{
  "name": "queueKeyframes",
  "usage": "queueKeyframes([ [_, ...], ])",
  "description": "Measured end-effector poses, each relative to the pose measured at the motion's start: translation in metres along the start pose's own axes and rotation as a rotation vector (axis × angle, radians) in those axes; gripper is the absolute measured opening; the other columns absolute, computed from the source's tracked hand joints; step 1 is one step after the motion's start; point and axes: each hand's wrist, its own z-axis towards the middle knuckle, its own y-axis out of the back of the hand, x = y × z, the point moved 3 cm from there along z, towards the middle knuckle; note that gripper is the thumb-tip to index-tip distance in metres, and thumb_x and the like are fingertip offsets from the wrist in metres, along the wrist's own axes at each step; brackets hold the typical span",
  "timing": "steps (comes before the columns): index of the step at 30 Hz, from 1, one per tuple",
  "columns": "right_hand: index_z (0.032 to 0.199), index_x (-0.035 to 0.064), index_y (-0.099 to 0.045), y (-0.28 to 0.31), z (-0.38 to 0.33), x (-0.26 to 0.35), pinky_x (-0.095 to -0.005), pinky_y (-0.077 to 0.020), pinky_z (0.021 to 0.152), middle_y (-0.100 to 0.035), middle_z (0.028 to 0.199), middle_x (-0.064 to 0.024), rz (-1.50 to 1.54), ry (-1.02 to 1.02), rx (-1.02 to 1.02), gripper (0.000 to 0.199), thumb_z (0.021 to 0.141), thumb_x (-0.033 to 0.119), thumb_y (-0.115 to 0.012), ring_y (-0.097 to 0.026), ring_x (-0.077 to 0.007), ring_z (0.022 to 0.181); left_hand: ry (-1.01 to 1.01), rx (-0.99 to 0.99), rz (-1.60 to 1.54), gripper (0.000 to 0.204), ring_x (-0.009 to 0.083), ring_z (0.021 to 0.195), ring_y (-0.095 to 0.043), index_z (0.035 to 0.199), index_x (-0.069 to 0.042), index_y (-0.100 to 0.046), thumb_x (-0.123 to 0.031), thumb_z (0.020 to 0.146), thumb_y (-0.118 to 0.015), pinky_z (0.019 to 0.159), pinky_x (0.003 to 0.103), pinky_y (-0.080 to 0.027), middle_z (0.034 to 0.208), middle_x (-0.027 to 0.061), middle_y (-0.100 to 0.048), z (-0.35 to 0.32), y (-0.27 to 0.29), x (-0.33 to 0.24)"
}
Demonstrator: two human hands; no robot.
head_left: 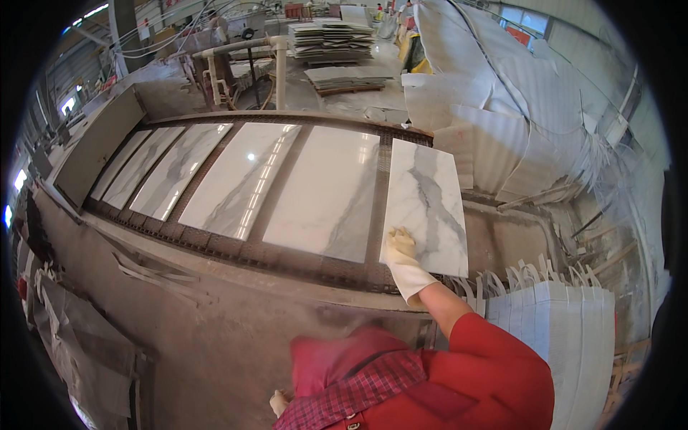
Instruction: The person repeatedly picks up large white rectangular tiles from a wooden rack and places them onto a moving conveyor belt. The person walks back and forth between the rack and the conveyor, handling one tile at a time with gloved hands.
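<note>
My right hand point(403, 259), in a white glove, grips the near left corner of a white marble tile point(430, 201) with grey veins. The tile lies at the right end of a dark mesh conveyor belt point(215, 244), slightly askew. Several glossy marble tiles point(326, 190) lie side by side on the belt to its left. Only a small gloved part of my left hand point(278, 403) shows low in the view, below a red checked sleeve. I cannot tell whether it holds anything.
A stack of white sheets point(559, 330) stands at my right. Grey cardboard pieces point(502, 93) are heaped beyond the belt's right end. Stacked tiles point(331, 39) and a pipe frame point(247, 50) stand at the back. Plastic sheeting point(72, 337) hangs at lower left.
</note>
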Motion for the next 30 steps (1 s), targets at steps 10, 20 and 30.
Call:
queueKeyframes([
  [10, 0.106, 0.0077, -0.064, -0.029, -0.012, -0.011, -0.0463, -0.0466, 0.097, -0.065, 0.113, -0.0165, 0.160, -0.181, 0.101, 0.023, 0.093, 0.021, -0.051, -0.058, -0.0361, 0.115, -0.121, 0.052, 0.158, 0.036, 0.0321, 0.081, -0.067, 0.114, 0.002, -0.063, -0.027, 0.099, -0.048, 0.071, 0.044, -0.055, 0.096, 0.0188, -0.071, -0.040, -0.032, -0.044],
  [20, 0.098, 0.0081, -0.059, -0.020, -0.018, -0.003, -0.0328, -0.0499, 0.075, -0.060, 0.095, -0.0059, -0.079, 0.065, -0.171, 0.008, 0.090, 0.008, -0.057, -0.058, -0.0203, 0.088, -0.105, 0.099, 0.233, 0.038, 0.0285, 0.086, -0.067, 0.113, 0.004, -0.067, -0.026, 0.098, -0.049, 0.076, 0.040, -0.054, 0.099, 0.0179, -0.071, 0.038, 0.011, 0.024],
  [30, 0.101, 0.0079, -0.062, -0.016, -0.017, 0.004, -0.0466, -0.0474, 0.093, -0.062, 0.106, -0.0157, 0.173, -0.007, -0.017, 0.021, 0.082, 0.018, -0.059, -0.058, -0.0355, 0.110, -0.122, 0.227, 0.180, 0.038, 0.0276, 0.089, -0.067, 0.115, 0.007, -0.065, -0.021, 0.096, -0.047, 0.079, 0.038, -0.053, 0.101, 0.0184, -0.070, 0.046, 0.008, 0.015],
])
